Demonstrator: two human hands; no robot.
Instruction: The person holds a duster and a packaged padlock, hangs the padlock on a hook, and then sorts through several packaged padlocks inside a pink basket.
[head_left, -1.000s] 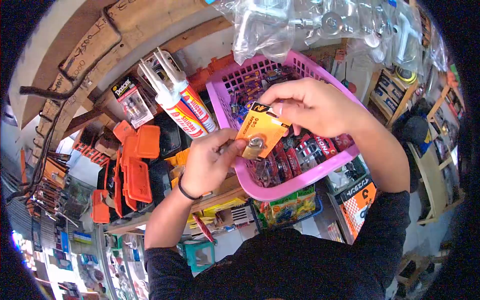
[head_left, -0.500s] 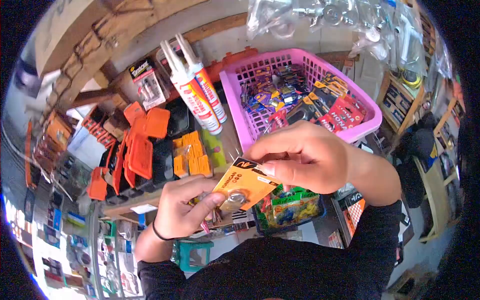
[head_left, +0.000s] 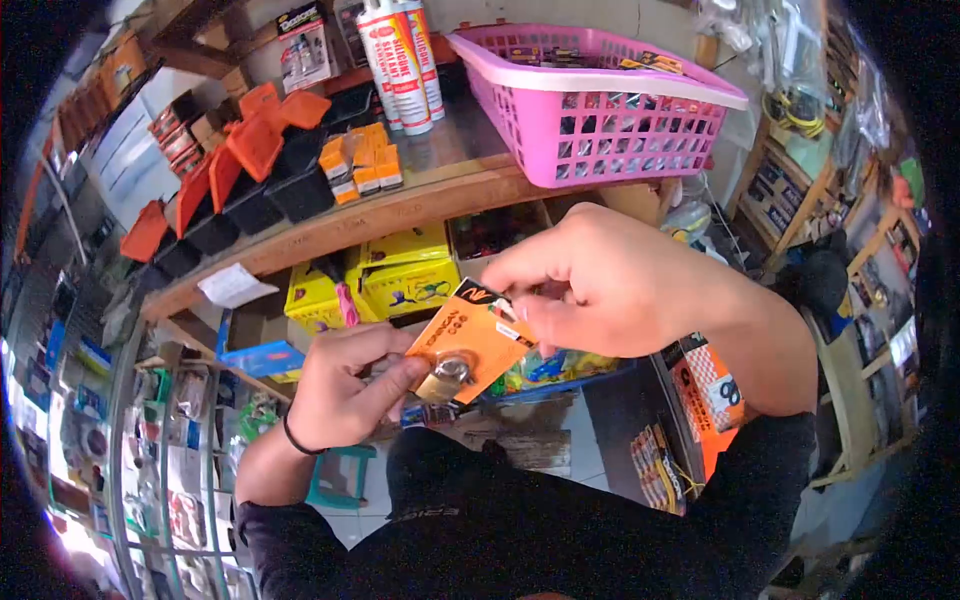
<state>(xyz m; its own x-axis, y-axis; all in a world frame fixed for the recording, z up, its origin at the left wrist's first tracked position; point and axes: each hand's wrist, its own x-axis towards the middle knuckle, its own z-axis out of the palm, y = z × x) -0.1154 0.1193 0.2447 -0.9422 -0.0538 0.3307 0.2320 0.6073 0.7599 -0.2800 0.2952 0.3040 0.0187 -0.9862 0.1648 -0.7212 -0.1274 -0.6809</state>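
An orange and black cardboard blister pack (head_left: pixel 492 352) is tilted between my two hands in the head view. Under its clear bubble sits a padlock (head_left: pixel 447 376) with a brass-coloured body. My left hand (head_left: pixel 350 390), a dark band at its wrist, pinches the pack's lower left side between thumb and fingers. At the upper right corner, the thumb and curled fingers of my right hand (head_left: pixel 625 290) close on the card. Part of that top edge is hidden behind the fingers.
A pink basket (head_left: pixel 545 130) of packaged goods stands on the wooden shelf (head_left: pixel 400 208). Beside it are silicone sealant tubes (head_left: pixel 398 70), small orange boxes (head_left: pixel 362 160) and orange-lidded black bins (head_left: pixel 250 150). Yellow boxes (head_left: pixel 405 270) fill the level below. A teal stool (head_left: pixel 342 478) is on the floor.
My view has tipped downward, so the basket and tubes appear higher and the yellow boxes show below the shelf. Both hands still hold the pack, at nearly the same tilt.
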